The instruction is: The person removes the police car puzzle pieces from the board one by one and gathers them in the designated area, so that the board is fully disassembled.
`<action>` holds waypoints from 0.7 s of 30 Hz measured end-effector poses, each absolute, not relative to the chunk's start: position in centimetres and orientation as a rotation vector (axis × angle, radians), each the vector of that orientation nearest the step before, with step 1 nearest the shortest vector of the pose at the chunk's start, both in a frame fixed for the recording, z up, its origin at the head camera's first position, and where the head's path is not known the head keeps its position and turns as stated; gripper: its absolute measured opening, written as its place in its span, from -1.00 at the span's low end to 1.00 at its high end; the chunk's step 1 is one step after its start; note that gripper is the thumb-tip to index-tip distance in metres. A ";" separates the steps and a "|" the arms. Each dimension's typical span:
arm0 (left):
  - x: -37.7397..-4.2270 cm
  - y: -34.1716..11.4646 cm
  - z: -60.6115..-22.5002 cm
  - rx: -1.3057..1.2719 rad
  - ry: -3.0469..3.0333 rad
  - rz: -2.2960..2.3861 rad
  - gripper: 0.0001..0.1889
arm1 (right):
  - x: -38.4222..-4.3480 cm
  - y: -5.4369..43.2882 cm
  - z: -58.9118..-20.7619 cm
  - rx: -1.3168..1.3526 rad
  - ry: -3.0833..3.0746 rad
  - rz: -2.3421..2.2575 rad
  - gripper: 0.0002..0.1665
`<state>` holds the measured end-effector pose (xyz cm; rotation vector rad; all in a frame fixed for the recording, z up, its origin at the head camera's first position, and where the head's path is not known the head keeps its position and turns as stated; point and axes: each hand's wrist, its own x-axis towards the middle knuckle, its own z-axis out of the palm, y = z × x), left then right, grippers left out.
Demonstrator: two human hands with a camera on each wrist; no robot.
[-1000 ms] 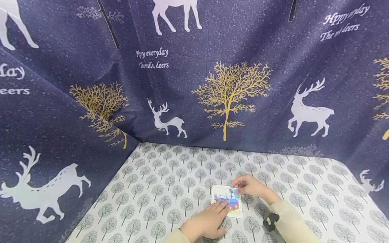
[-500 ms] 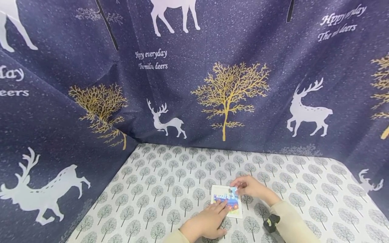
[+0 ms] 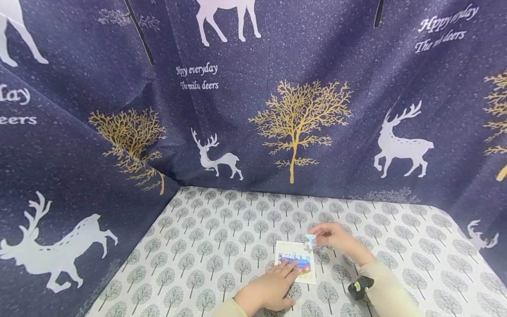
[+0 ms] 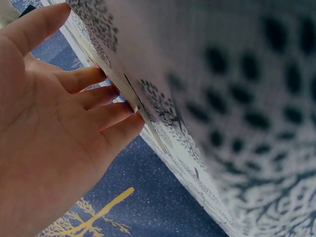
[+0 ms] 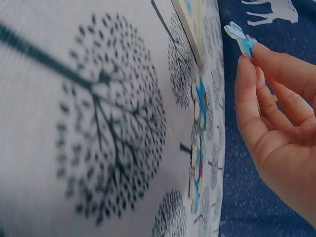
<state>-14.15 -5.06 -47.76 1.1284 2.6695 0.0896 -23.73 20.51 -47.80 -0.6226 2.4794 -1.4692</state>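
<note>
A white-framed jigsaw puzzle (image 3: 286, 242) with a blue cartoon train picture lies on the cloth in the head view. My left hand (image 3: 273, 286) rests on its lower left part with the fingers extended, covering some of the picture. From the left wrist, that hand (image 4: 64, 113) shows its palm, the fingertips touching the thin puzzle board. Thumb and fingers of my right hand (image 3: 334, 237) pinch a light-blue jigsaw piece (image 3: 310, 240) by the puzzle's upper right corner. In the right wrist view the piece (image 5: 240, 38) is held up off the cloth.
Loose jigsaw pieces (image 5: 199, 106) lie on the cloth near the puzzle in the right wrist view. A tree-printed white cloth (image 3: 206, 264) covers the table. Dark blue deer-patterned fabric (image 3: 253, 145) hangs behind and to the sides.
My right hand has lifted the light-blue jigsaw piece from the puzzle's upper right corner and moved slightly right and back with it. My left hand has stayed put.
</note>
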 end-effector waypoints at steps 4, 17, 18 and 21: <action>-14.1 -5.1 -47.8 1.131 2.672 0.100 -0.23 | -23.6 21.5 -47.6 -0.562 2.438 -1.533 -0.62; -14.2 -5.2 -47.8 1.137 2.645 0.103 -0.23 | -23.0 25.8 -47.4 -0.394 2.387 -1.628 -0.53; -14.2 -5.2 -47.8 1.138 2.641 0.103 -0.23 | -22.9 26.2 -47.4 -0.395 2.386 -1.636 -0.53; -14.3 -5.2 -47.9 1.134 2.638 0.098 -0.22 | -22.8 27.4 -47.5 -0.366 2.406 -1.634 -0.53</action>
